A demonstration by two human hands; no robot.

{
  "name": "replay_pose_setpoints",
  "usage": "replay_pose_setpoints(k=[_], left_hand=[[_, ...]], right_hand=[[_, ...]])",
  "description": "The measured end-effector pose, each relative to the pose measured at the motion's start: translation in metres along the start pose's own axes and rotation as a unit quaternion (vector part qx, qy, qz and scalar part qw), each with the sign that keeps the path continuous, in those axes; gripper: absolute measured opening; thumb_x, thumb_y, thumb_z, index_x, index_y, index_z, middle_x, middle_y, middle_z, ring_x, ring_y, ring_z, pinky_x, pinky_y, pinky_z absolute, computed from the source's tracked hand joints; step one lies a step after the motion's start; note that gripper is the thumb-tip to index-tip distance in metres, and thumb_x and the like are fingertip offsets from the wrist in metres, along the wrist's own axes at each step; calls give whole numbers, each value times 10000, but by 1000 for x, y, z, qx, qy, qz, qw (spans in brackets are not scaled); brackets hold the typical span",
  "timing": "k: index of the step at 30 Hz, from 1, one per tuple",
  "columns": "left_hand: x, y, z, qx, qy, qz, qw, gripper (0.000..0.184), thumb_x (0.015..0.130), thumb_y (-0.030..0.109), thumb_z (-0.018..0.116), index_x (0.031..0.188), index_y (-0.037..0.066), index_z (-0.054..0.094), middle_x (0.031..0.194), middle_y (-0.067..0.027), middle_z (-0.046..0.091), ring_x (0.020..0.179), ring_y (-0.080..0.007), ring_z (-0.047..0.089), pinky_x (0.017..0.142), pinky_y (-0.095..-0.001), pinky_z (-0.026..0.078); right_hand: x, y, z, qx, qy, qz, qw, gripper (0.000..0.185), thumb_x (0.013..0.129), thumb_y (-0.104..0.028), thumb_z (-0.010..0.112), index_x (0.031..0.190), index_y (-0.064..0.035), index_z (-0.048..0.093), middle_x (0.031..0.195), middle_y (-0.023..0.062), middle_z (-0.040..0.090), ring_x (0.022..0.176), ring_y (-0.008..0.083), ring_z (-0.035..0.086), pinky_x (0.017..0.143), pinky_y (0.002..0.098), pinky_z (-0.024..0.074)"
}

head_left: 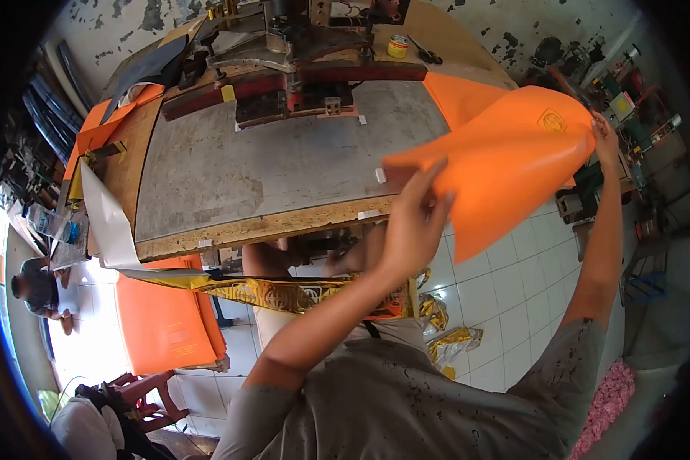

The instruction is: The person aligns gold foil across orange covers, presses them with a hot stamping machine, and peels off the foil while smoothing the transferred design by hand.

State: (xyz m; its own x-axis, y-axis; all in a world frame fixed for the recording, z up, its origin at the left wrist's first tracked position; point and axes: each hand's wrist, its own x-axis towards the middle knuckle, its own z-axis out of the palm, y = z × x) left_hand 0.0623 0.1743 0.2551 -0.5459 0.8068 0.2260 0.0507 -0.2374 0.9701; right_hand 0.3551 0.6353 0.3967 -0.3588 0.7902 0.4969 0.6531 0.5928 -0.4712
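Observation:
My right hand (604, 136) is closed on the far right edge of an orange sheet (514, 157), which is lifted and curved, with a small gold emblem (551, 121) on it. In front of the sheet's left end is my left hand (422, 215), its fingers apart and slightly blurred; whether they touch the sheet I cannot tell. Behind, more orange sheet (456, 98) lies at the right of the table. A press (291, 84) with a red bar stands over the grey metal bed (207, 165).
Gold foil (276, 294) stretches along the table's front edge, above my lap. A stack of orange sheets (165, 318) is at lower left. On the table's back are a yellow tin (397, 46) and scissors (425, 52). Another person (38, 287) sits at far left.

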Motion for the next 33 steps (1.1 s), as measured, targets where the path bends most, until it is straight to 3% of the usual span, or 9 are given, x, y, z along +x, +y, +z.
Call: replay_pose_setpoints(k=[2, 3, 7, 12, 16, 20, 26, 27, 33], left_hand=[[26, -12, 21, -85, -21, 13, 996, 631, 1039, 157, 659, 1571, -40, 384, 1364, -228, 583, 1113, -191, 652, 917, -312, 542], [28, -10, 27, -99, -21, 55, 993, 671, 1037, 183, 666, 1588, -39, 352, 1398, -252, 570, 1185, -230, 640, 971, -345, 532], [-33, -8, -7, 197, -67, 106, 972, 743, 986, 265, 728, 1589, 11, 376, 1535, -276, 503, 1434, -391, 501, 1136, -429, 451], [-130, -13, -126, 59, -270, -100, 956, 398, 988, 160, 733, 1343, -2, 654, 1125, -153, 773, 1004, -273, 762, 912, -387, 591], [-229, -52, -244, 64, 67, -278, 956, 205, 1029, 135, 664, 1141, -35, 694, 966, -112, 754, 849, -151, 730, 710, -281, 583], [-311, -88, -345, 220, 284, -290, 887, 186, 1035, 146, 630, 1015, -37, 662, 788, -69, 672, 661, -121, 615, 555, -274, 483], [-381, -215, -433, 566, 379, -235, 694, 343, 1008, 226, 671, 1273, 15, 628, 1203, -215, 650, 1096, -351, 659, 928, -465, 552], [-382, -228, -447, 558, 355, -310, 683, 528, 985, 311, 704, 1415, 47, 547, 1492, -227, 492, 1369, -426, 491, 1123, -538, 432], [-362, -278, -438, 614, 359, -364, 601, 647, 970, 410, 699, 1476, 71, 481, 1596, -226, 402, 1460, -422, 409, 1147, -551, 410]], right_hand=[[52, 114, 15, -288, 96, -71, 950, 580, 1039, -500, 596, 1462, -104, 588, 1395, 166, 652, 1277, 339, 628, 1050, 499, 487], [13, 60, 33, -395, 114, 0, 911, 616, 1035, -548, 566, 1464, -106, 584, 1415, 191, 628, 1300, 398, 594, 1062, 549, 461], [-85, 20, 149, -45, -111, -108, 987, 551, 1049, -438, 591, 1462, -73, 580, 1506, 225, 547, 1429, 396, 482, 1192, 457, 374], [-133, -15, 176, -121, -185, -24, 975, 729, 1037, -593, 531, 1595, -134, 436, 1674, 181, 343, 1563, 350, 292, 1261, 459, 262], [-122, -5, 173, -115, -187, 18, 975, 759, 1019, -609, 553, 1613, -159, 410, 1688, 177, 315, 1569, 342, 284, 1267, 474, 241], [-134, -6, 175, -120, -175, 24, 977, 775, 1007, -631, 552, 1609, -162, 421, 1681, 185, 328, 1566, 343, 291, 1267, 501, 214], [-137, 0, 177, -111, -154, 21, 982, 777, 1003, -648, 540, 1597, -158, 442, 1675, 196, 335, 1565, 343, 293, 1276, 522, 165], [-136, 1, 178, -113, -154, 22, 981, 777, 1006, -648, 533, 1599, -155, 438, 1677, 191, 335, 1565, 344, 293, 1275, 528, 165], [-163, -22, 186, -140, -45, -37, 988, 703, 1039, -571, 533, 1566, -110, 467, 1656, 146, 389, 1557, 358, 305, 1258, 578, 170]])
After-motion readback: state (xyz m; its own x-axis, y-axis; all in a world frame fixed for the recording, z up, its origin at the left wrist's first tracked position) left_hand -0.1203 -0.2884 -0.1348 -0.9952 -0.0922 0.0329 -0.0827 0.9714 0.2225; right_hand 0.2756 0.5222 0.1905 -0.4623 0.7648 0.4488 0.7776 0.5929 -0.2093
